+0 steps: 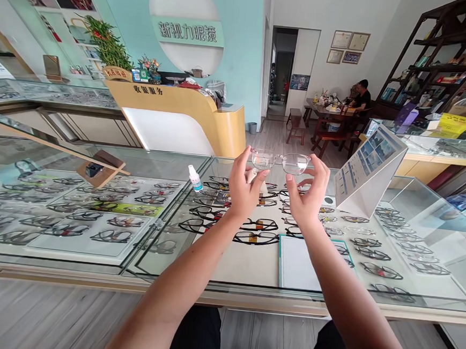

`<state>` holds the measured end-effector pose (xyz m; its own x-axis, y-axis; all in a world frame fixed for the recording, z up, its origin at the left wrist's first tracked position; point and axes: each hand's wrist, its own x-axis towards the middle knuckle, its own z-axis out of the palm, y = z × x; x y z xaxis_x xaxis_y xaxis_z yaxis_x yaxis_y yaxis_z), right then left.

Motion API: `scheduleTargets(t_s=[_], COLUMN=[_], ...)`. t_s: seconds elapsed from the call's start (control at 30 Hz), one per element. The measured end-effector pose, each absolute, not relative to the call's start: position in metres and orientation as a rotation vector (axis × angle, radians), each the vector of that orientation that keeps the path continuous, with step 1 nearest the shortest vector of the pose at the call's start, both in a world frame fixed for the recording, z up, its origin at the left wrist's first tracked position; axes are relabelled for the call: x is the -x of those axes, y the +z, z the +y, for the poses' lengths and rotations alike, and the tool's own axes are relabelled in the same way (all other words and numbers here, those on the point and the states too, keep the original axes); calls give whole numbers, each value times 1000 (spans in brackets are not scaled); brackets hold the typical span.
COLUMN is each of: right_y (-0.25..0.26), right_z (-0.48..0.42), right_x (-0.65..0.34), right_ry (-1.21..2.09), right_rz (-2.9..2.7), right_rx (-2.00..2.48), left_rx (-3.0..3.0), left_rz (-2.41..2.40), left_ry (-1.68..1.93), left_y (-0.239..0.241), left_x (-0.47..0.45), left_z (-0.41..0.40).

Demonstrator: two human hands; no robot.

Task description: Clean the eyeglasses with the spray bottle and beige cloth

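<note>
I hold a pair of clear-framed glasses (281, 161) up at arm's length above a glass display counter (177, 269). My left hand (244, 185) pinches the left end of the frame, fingers closed on it. The right end sits in the closed fingers of my right hand (308, 194). Both lenses face me and are level. Below the hands, rows of dark spectacle frames (253, 230) lie inside the case.
A small white spray bottle (195, 178) stands on the counter left of my hands. A slanted white display card (368, 171) stands to the right, a white pad (296, 263) lies near me. A person sits at a table (330, 115) far back.
</note>
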<state>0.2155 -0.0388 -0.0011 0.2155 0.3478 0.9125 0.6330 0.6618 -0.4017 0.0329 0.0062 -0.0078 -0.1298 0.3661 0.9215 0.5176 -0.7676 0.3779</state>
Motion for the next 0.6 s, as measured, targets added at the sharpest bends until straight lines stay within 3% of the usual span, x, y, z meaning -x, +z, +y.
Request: scheduleTargets(t_s=[0.6], right_y=[-3], right_z=[-37], right_x=[-216], right_ry=[-203], right_rz=[-1409], right_rx=[895], left_rx=[1909], left_rz=[-1015], left_ry=[-1983], left_y=[-9], left_x=[-31], left_z=[6])
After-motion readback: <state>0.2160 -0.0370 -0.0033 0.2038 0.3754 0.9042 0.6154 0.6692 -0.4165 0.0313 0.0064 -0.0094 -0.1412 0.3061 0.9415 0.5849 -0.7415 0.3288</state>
